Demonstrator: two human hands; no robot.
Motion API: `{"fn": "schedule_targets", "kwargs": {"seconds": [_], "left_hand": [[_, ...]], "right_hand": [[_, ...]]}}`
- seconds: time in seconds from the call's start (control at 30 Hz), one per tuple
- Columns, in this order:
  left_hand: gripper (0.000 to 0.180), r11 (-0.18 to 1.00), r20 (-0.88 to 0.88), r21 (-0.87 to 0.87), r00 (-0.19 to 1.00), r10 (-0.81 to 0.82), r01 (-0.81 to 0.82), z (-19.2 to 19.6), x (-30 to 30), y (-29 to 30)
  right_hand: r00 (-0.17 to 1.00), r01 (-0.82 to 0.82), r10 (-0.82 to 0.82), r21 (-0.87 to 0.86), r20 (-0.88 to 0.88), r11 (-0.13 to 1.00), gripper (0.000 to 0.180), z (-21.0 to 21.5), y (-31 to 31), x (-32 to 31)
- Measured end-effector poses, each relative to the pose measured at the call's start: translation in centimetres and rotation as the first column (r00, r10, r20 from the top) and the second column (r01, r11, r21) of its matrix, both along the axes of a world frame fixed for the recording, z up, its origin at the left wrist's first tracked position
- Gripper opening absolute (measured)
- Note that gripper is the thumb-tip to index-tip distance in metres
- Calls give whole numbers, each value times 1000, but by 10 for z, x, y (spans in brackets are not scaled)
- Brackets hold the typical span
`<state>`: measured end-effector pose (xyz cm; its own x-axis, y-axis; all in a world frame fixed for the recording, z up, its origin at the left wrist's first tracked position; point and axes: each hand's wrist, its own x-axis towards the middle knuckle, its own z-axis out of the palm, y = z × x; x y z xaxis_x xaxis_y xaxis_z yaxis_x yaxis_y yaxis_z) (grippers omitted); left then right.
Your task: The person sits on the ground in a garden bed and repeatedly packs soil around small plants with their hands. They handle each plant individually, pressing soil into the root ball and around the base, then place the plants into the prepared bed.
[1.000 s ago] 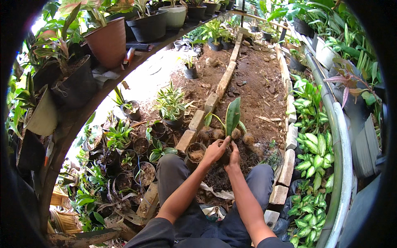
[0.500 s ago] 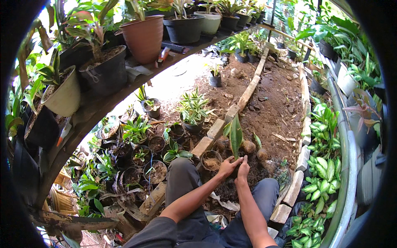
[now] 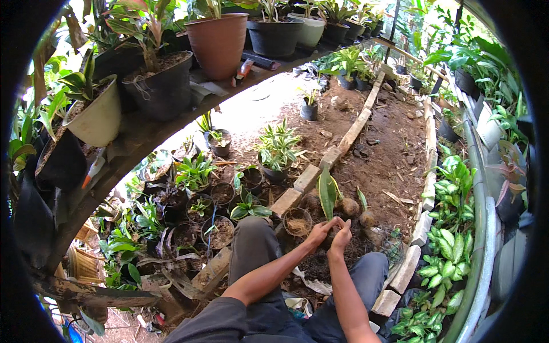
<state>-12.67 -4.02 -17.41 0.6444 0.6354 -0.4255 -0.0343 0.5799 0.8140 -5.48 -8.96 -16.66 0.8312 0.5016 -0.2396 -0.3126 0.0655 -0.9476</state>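
Observation:
An upright snake plant (image 3: 327, 195) with a broad, yellow-edged green leaf rises from between my two hands. My left hand (image 3: 320, 231) is closed around its base from the left. From the right, my right hand (image 3: 341, 235) presses in with fingers curled against the same base. What sits at the plant's foot is mostly hidden by my fingers. Just beyond are round brown root balls (image 3: 349, 206), one with a small leaf (image 3: 362, 198). Dark loose soil (image 3: 314, 264) lies below my hands, between my knees. A black pot of brown fibre (image 3: 297, 222) stands left of my left hand.
A row of bricks (image 3: 306, 178) runs away up the bed, with a second brick edge (image 3: 405, 267) on the right. Several potted plants crowd the left ground. Overhead left, a wooden shelf (image 3: 171, 117) carries pots. Along the right runs a metal pipe (image 3: 489, 251).
The whole view has shifted, so the scene sits a little farther right. My hands stay around the snake plant's base, and my right hand's fingers have curled in more over it.

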Motion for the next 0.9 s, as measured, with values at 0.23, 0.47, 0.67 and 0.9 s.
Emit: {"fn": "schedule_targets", "kwargs": {"seconds": [0.23,0.47,0.67,0.9], "left_hand": [[49,995,54,2,994,-96,96,0,6,-15],[35,987,6,-151,999,48,-46,-1,24,-18],[36,894,147,-411,955,258,-178,53,16,25],[43,780,140,-439,824,549,-445,92,-38,85]], "right_hand": [[990,110,-101,-97,95,989,58,9,-14,7],[998,51,-49,38,-41,998,63,26,-20,24],[968,128,-101,107,-230,986,69,26,-38,71],[951,2,-67,-211,-302,977,47,-63,-50,92]]}}
